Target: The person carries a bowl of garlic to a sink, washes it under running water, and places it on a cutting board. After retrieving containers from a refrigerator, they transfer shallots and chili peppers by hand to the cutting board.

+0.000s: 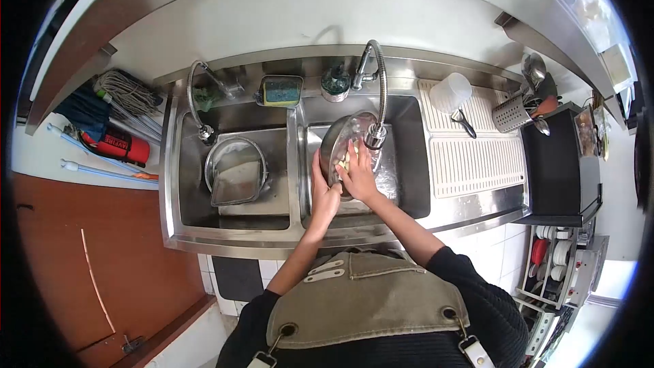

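Note:
In the right-hand basin of a double sink, a shiny metal bowl (pixel 329 144) is tilted on its side beneath the spring-necked faucet (pixel 375 138). My left hand (pixel 323 196) grips the bowl's near left rim, thumb over the edge. My right hand (pixel 360 176) reaches inside it with fingers stretched out, pressing on small pale yellow-green pieces (pixel 344 163). What the pieces are is too small to tell. Water glistens on the basin floor (pixel 387 176) around the bowl.
A round pot and a rectangular tray (pixel 236 184) sit in the left basin under a second faucet (pixel 206 133). A sponge (pixel 281 92) and a dark bottle (pixel 336 84) stand along the back. The ridged drainboard (pixel 477 167) at right holds a white container (pixel 451 93), a peeler (pixel 464 123) and a utensil holder (pixel 511 114).

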Demonstrator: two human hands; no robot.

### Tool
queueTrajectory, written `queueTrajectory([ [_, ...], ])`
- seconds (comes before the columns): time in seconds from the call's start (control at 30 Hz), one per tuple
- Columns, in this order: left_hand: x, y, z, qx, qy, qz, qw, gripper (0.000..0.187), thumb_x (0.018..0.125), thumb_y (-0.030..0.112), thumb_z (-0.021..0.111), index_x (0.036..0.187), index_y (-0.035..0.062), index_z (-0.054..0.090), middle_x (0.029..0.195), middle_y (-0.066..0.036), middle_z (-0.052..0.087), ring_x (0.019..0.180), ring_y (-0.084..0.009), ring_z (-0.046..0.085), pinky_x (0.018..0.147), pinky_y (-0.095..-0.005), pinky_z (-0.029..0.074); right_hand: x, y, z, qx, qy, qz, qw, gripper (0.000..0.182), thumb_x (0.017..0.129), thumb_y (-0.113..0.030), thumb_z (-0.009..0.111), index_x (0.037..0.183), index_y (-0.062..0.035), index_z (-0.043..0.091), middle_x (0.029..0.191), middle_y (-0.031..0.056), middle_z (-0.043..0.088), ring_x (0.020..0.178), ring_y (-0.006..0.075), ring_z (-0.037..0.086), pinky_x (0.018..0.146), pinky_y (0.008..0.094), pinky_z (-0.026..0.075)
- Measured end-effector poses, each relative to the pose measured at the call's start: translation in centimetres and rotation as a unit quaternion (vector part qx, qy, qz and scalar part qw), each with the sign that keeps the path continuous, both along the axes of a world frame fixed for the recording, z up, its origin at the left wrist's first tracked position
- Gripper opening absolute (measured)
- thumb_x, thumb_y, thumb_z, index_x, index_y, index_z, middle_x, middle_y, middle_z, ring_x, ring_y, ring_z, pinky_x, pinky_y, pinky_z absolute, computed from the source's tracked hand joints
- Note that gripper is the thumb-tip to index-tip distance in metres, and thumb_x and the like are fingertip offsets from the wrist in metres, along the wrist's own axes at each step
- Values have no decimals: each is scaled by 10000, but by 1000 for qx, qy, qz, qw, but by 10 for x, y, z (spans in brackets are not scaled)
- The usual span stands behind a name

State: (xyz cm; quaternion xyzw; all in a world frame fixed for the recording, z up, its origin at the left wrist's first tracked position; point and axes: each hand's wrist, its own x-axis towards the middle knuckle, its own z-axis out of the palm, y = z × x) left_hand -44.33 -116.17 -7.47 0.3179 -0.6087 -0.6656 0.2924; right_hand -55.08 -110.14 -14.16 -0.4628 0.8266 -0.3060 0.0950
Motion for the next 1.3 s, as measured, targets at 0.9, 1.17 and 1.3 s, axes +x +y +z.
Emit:
queueTrajectory([
  [0.9, 33, 20, 84, -229, -133, 26, 964, 778, 694, -125, 539, 1375, 88, 229, 1230, -189, 331, 1187, -337, 349, 1005, -379, 271, 37, -36, -7, -84, -74, 144, 983, 508, 806, -246, 487, 1252, -21, 395, 1335, 294, 228, 1258, 490, 131, 1054, 555, 63],
  [1.17, 45, 30, 107, -264, -140, 47, 953, 775, 675, -148, 503, 1370, 73, 238, 1229, -188, 324, 1194, -332, 346, 1010, -379, 270, 55, -48, 30, -156, -91, 137, 974, 289, 752, -269, 572, 959, -68, 585, 984, 162, 563, 955, 364, 506, 881, 492, 358],
  [1.3, 50, 30, 132, -309, -129, 68, 940, 775, 645, -141, 473, 1362, 60, 257, 1227, -182, 320, 1188, -329, 346, 1006, -381, 273, 59, -65, 76, -315, -11, 116, 942, 210, 731, -263, 593, 730, -53, 587, 741, 126, 572, 700, 324, 540, 641, 441, 419],
])
